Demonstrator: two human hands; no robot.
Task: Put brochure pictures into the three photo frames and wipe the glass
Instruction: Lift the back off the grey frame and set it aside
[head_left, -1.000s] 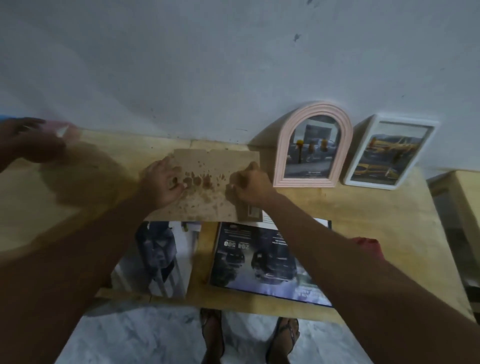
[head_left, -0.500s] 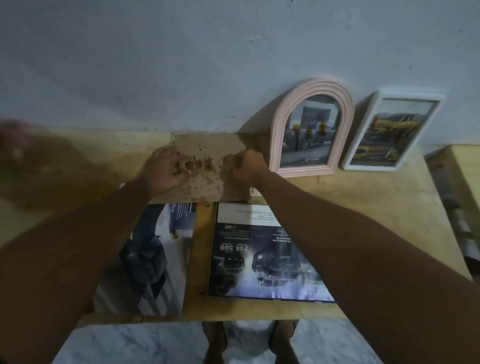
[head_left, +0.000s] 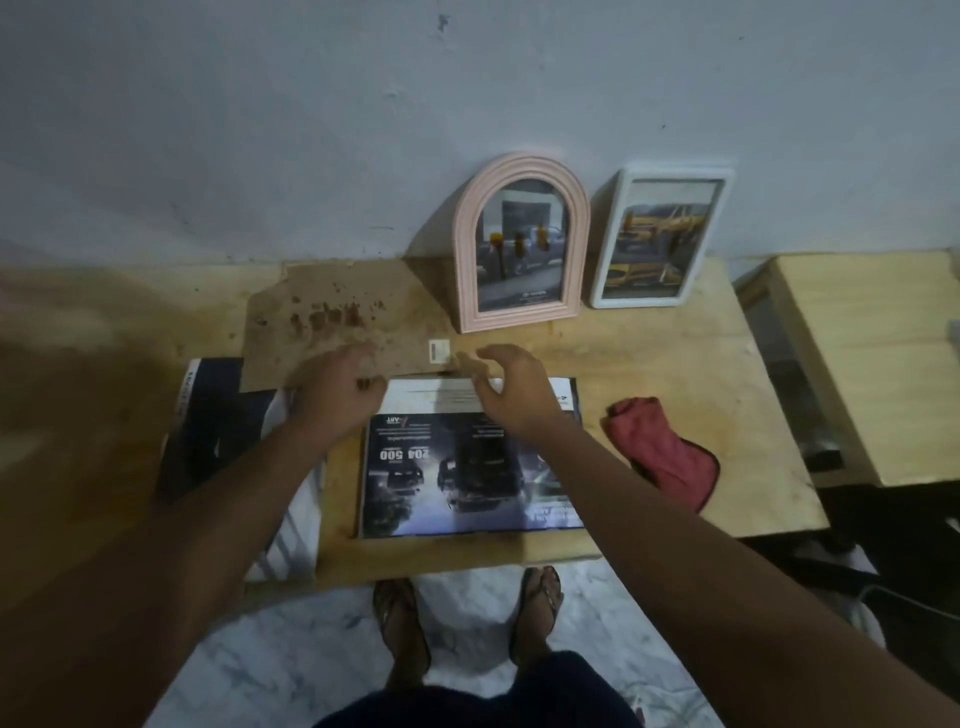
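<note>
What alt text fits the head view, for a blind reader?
The left hand and right hand, both open, hover near a stained brown board on a wooden table. A pink arched frame and a white frame lean on the wall; a brochure and red cloth lie nearer.

free table (head_left: 675, 353) between white frame (head_left: 662, 239) and red cloth (head_left: 662, 452), pink frame (head_left: 521, 244) alongside

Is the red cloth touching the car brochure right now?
Apart. The head view shows a strip of bare table between the red cloth and the right edge of the brochure.
</note>
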